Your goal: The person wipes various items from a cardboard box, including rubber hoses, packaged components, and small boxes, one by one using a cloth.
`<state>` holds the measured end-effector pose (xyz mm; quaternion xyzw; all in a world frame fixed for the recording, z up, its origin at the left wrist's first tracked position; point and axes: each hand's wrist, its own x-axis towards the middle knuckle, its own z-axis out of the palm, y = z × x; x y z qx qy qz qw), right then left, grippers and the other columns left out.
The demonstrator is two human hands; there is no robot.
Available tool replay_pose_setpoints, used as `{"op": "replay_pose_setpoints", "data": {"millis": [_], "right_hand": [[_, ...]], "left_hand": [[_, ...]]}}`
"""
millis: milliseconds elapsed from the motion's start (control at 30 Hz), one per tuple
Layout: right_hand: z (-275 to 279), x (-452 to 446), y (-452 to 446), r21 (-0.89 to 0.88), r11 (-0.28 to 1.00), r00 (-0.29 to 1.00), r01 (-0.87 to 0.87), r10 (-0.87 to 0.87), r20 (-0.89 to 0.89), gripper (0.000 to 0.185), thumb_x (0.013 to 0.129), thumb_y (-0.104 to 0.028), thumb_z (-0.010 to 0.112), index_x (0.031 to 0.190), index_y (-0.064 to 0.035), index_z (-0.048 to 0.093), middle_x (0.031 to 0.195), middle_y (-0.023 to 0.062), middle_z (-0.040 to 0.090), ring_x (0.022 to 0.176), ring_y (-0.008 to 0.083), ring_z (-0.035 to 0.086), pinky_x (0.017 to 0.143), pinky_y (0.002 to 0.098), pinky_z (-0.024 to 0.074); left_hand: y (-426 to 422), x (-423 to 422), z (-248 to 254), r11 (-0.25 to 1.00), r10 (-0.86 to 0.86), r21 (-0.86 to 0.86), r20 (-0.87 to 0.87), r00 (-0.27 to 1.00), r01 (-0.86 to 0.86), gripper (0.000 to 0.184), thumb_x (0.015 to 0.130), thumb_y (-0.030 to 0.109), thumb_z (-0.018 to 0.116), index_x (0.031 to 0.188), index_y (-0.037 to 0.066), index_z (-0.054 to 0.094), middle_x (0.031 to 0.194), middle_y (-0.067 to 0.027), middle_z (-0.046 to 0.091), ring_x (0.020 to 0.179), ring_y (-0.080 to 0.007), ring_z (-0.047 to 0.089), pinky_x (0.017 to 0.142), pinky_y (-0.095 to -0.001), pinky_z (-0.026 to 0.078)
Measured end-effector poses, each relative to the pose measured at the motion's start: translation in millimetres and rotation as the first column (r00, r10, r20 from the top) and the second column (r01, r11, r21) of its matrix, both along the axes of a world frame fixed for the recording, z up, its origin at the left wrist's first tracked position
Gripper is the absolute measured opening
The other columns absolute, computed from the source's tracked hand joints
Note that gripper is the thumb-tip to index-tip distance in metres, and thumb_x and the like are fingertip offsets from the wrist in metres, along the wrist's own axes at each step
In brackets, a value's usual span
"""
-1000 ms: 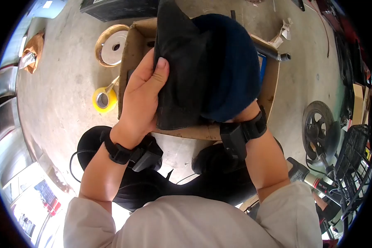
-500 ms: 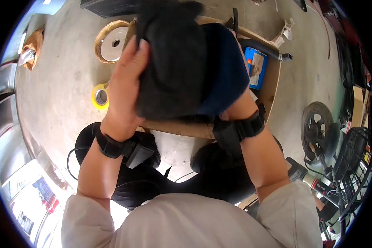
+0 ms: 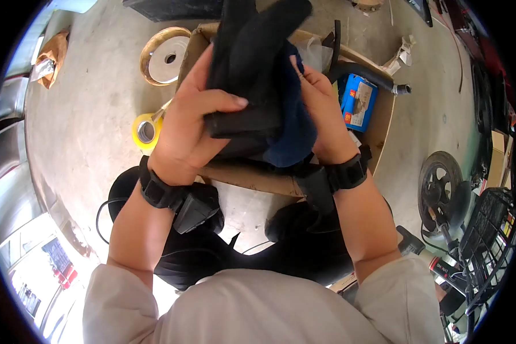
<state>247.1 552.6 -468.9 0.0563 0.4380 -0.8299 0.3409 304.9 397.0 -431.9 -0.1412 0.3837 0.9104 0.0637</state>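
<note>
My left hand (image 3: 189, 123) is closed on a black glove-like piece (image 3: 249, 74), its thumb lying across the lower edge. A rounded, thumb-shaped lobe of this piece points up and to the right. Against its right side hangs dark blue soft cloth (image 3: 295, 129), which my right hand (image 3: 327, 114) grips along the edge. Whether black and blue are one item, I cannot tell. Both hands are above an open cardboard box (image 3: 378, 123), whose contents they partly hide.
In the box are a blue carton (image 3: 359, 103), a black tube (image 3: 358, 70) and a clear plastic bag (image 3: 316, 54). Left of it lie a yellow tape roll (image 3: 146, 132) and a round reel (image 3: 165, 56). A wheel (image 3: 440, 183) and a black wire basket (image 3: 487, 246) stand at right.
The black piece has turned and narrowed, showing its lobe at upper right. My left thumb has moved onto its lower edge. My right hand has come into view, gripping the blue cloth.
</note>
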Motion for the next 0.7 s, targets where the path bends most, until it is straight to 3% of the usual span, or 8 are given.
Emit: {"op": "replay_pose_setpoints", "data": {"millis": [167, 267, 300, 400, 433, 533, 633, 700], "right_hand": [[11, 7, -8, -0.370, 0.925, 0.967, 0.085, 0.013, 0.254, 0.047, 0.097, -0.037, 0.042, 0.131, -0.0040, 0.040, 0.116, 0.0076, 0.055, 0.101, 0.0137, 0.054, 0.086, 0.0291, 0.0456], [-4, 21, -22, -0.095, 0.995, 0.989, 0.015, -0.028, -0.146, 0.048, 0.096, -0.036, 0.044, 0.130, -0.0026, 0.040, 0.112, 0.0086, 0.056, 0.098, 0.0142, 0.054, 0.087, 0.0296, 0.0441], [-5, 27, -26, 0.041, 0.995, 0.971, 0.093, -0.082, -0.225, 0.040, 0.096, -0.033, 0.046, 0.121, -0.0010, 0.047, 0.104, 0.0074, 0.058, 0.093, 0.0129, 0.052, 0.084, 0.0280, 0.0443], [-13, 22, -16, 0.508, 0.854, 0.883, 0.110, 0.151, -0.445, 0.034, 0.096, -0.030, 0.047, 0.107, 0.0009, 0.055, 0.096, 0.0040, 0.060, 0.086, 0.0117, 0.052, 0.078, 0.0269, 0.0451], [-14, 14, -13, 0.486, 0.867, 0.906, 0.110, 0.114, -0.407, 0.033, 0.096, -0.029, 0.046, 0.094, 0.0017, 0.058, 0.089, 0.0008, 0.061, 0.080, 0.0090, 0.051, 0.072, 0.0245, 0.0447], [-7, 2, -2, 0.241, 0.964, 0.973, 0.108, -0.053, -0.224, 0.039, 0.093, -0.034, 0.052, 0.106, 0.0025, 0.059, 0.098, 0.0045, 0.064, 0.083, 0.0094, 0.059, 0.073, 0.0215, 0.0472], [-2, 7, -3, 0.192, 0.961, 0.959, 0.199, -0.151, -0.242, 0.041, 0.094, -0.036, 0.050, 0.108, 0.0018, 0.059, 0.105, 0.0057, 0.062, 0.094, 0.0093, 0.056, 0.082, 0.0210, 0.0439], [-2, 10, -2, 0.253, 0.950, 0.947, 0.183, -0.101, -0.306, 0.042, 0.094, -0.037, 0.048, 0.108, 0.0009, 0.059, 0.104, 0.0041, 0.061, 0.094, 0.0087, 0.054, 0.082, 0.0202, 0.0423]], "left_hand": [[4, -6, 3, 0.980, 0.132, -0.134, -0.112, 0.985, -0.147, 0.057, 0.082, -0.005, 0.050, 0.135, 0.005, 0.032, 0.125, -0.0117, 0.049, 0.113, -0.0213, 0.051, 0.099, -0.0318, 0.041], [11, -4, -8, 0.950, 0.149, -0.259, -0.120, 0.982, -0.176, 0.058, 0.083, -0.005, 0.049, 0.137, 0.005, 0.029, 0.128, -0.0109, 0.046, 0.116, -0.0202, 0.047, 0.101, -0.0311, 0.038], [13, -5, -12, 0.937, 0.152, -0.299, -0.122, 0.981, -0.182, 0.058, 0.084, -0.005, 0.049, 0.137, 0.005, 0.028, 0.129, -0.0106, 0.045, 0.118, -0.0198, 0.046, 0.101, -0.0308, 0.037], [13, -4, -8, 0.971, 0.060, -0.224, -0.120, 0.991, -0.086, 0.059, 0.083, -0.006, 0.049, 0.137, 0.004, 0.028, 0.130, -0.0106, 0.044, 0.120, -0.0195, 0.044, 0.103, -0.0308, 0.034], [12, -3, -5, 0.985, 0.015, -0.168, -0.122, 0.992, -0.036, 0.059, 0.083, -0.006, 0.049, 0.137, 0.004, 0.028, 0.130, -0.0107, 0.044, 0.121, -0.0196, 0.043, 0.103, -0.0309, 0.033], [11, -5, -4, 0.990, 0.032, -0.134, -0.116, 0.993, -0.048, 0.061, 0.081, -0.004, 0.052, 0.137, 0.003, 0.028, 0.131, -0.0110, 0.043, 0.119, -0.0195, 0.044, 0.099, -0.0312, 0.037], [5, -3, -13, 0.989, 0.094, -0.123, 0.123, 0.988, -0.078, 0.054, 0.082, 0.004, 0.059, 0.131, 0.003, 0.036, 0.125, -0.0102, 0.050, 0.113, -0.0191, 0.049, 0.094, -0.0313, 0.040], [7, -4, -6, 0.997, 0.066, 0.013, 0.333, 0.941, -0.075, 0.049, 0.082, 0.010, 0.062, 0.126, 0.003, 0.042, 0.119, -0.0093, 0.055, 0.107, -0.0186, 0.053, 0.090, -0.0306, 0.043]]}}
